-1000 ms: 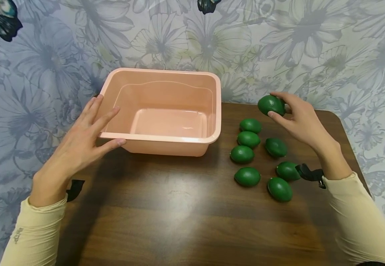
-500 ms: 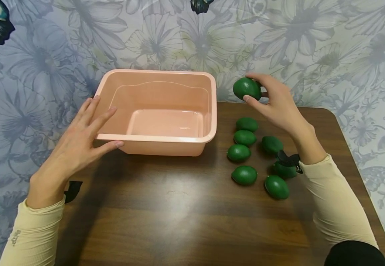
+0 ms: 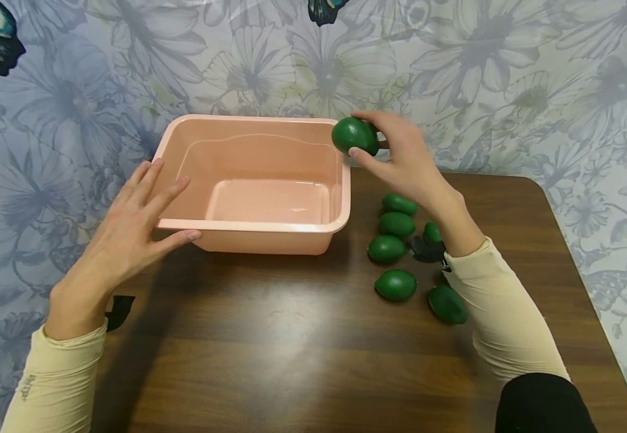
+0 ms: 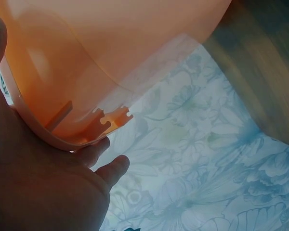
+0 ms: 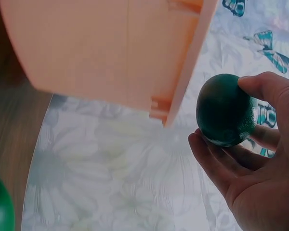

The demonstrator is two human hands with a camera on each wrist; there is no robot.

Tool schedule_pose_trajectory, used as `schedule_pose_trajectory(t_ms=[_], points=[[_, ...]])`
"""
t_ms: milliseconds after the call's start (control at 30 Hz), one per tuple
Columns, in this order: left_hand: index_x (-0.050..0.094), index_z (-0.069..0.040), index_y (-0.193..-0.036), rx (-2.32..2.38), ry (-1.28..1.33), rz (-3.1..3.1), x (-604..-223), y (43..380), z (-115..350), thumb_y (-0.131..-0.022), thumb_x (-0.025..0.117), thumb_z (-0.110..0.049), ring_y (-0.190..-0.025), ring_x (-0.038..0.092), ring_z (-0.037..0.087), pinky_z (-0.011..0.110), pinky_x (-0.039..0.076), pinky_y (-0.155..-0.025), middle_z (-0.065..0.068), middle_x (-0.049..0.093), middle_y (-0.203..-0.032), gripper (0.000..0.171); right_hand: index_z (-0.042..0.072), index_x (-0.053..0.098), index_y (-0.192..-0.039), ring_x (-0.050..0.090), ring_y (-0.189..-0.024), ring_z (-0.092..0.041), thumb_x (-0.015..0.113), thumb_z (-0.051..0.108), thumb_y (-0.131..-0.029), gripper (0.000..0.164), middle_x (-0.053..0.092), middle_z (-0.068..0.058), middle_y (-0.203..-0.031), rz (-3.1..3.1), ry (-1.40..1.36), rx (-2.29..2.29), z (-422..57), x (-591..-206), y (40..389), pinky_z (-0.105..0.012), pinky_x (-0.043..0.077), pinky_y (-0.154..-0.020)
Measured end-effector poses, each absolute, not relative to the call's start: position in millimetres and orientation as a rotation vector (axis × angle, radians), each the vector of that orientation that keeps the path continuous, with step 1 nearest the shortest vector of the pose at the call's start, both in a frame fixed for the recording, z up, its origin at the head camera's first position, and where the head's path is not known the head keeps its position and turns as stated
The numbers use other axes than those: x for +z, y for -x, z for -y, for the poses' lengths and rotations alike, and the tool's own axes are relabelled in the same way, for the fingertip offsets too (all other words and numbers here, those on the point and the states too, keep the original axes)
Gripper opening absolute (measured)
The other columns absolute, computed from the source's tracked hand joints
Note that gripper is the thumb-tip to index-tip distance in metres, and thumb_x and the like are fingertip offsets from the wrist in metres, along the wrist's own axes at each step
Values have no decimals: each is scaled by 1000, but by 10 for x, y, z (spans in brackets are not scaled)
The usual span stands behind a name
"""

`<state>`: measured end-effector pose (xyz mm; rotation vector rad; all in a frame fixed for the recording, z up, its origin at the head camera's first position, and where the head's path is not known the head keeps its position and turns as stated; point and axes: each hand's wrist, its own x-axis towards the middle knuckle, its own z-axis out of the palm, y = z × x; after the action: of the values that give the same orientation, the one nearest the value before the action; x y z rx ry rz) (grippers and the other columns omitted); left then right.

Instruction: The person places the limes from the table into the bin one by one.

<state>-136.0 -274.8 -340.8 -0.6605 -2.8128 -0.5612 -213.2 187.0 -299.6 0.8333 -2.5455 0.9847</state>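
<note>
1. Right hand [image 3: 400, 147] has a lime [image 3: 354, 136] up in the air, pinched between thumb and fingers!
2. That lime is right by the tub [image 3: 254, 227], at its far right corner, just apart from the rim in the right wrist view.
3. Left hand [image 3: 124, 231] rests on the tub's left end, fingers straight and spread.
4. More limes [image 3: 396, 285] lie on the table [image 3: 281, 337], right of the tub, some partly behind the right arm [image 3: 500, 307].

1 green lime [image 3: 354, 135] aloft near upright pink basin [image 3: 254, 227].
</note>
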Motion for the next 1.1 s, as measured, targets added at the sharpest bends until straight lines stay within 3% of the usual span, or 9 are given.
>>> schedule_pose_trajectory(t_ms=[433,633,733,933,1100], points=[[43,-32,-162,-562,670,2793,-3435,1347,2745,-87,82,-56,-164,11,37,77,20,-119,13,18,-177,88,7,57,-148,61,-118,-23,71,30,-102,53,62,-12,-143,2587,-891,993,-1580,-3114,2246,-40,50,-98],[45,-30,-161,-562,662,2799,-3440,1340,2733,-86,82,-56,-164,11,37,78,20,-119,13,17,-177,88,4,57,-147,61,-121,-25,69,28,-103,51,63,-14,-140,2604,-913,993,-1571,-3149,2224,-42,53,-104],[44,-31,-162,-563,657,2805,-3442,1335,2730,-86,82,-56,-164,10,36,78,20,-119,12,17,-177,88,3,55,-147,59,-123,-25,67,27,-105,51,63,-15,-137,2628,-899,993,-1616,-3179,2202,-43,52,-107],[41,-33,-163,-559,645,2819,-3443,1323,2728,-87,82,-56,-164,9,36,79,20,-118,11,15,-177,89,9,48,-156,54,-137,-26,64,30,-107,55,56,-11,-151,2698,-812,1038,-1867,-3274,2114,-48,50,-110],[41,-32,-163,-563,648,2816,-3448,1326,2722,-86,83,-54,-164,9,36,79,20,-118,11,16,-177,90,10,47,-156,53,-139,-30,63,31,-107,56,55,-13,-153,2752,-746,1002,-2153,-3395,2044,-52,49,-110]])
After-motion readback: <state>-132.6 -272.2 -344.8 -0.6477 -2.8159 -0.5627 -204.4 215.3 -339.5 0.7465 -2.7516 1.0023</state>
